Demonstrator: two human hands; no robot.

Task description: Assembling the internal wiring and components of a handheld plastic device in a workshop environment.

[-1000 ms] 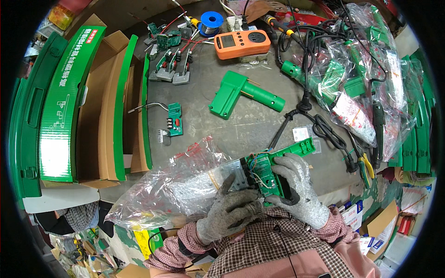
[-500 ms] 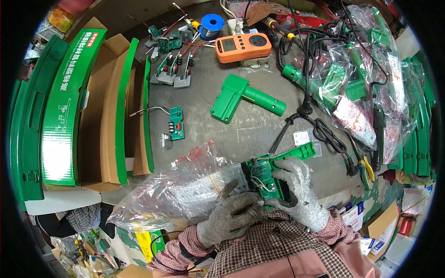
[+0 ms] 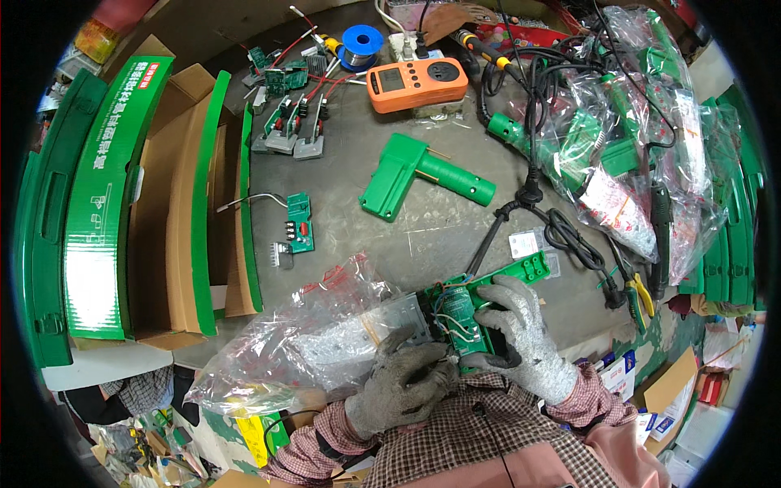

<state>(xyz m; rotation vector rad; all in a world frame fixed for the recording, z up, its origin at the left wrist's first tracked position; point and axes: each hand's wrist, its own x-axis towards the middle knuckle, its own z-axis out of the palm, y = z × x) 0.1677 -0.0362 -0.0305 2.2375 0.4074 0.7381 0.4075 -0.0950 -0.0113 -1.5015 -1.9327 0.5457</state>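
A green plastic housing half lies close to my body with its handle end pointing up and right. A green circuit board with white and coloured wires sits in it. My right hand, in a grey glove, grips the housing's right side, fingers on the far part and thumb near the bottom. My left hand, in a darker, dirtier glove, has its fingers bent together at the housing's lower left edge; what they pinch is hidden. A flat grey metal plate reaches the housing's left side, beside a clear plastic bag.
A pistol-shaped green housing lies mid-table. Behind it stand an orange meter and a solder spool. Loose circuit boards lie left, near open green cartons. Black cables, pliers and bagged green parts are right.
The whole view has shifted slightly, with the table things a little further left. Both hands stay at the housing; the left fingers have moved only slightly.
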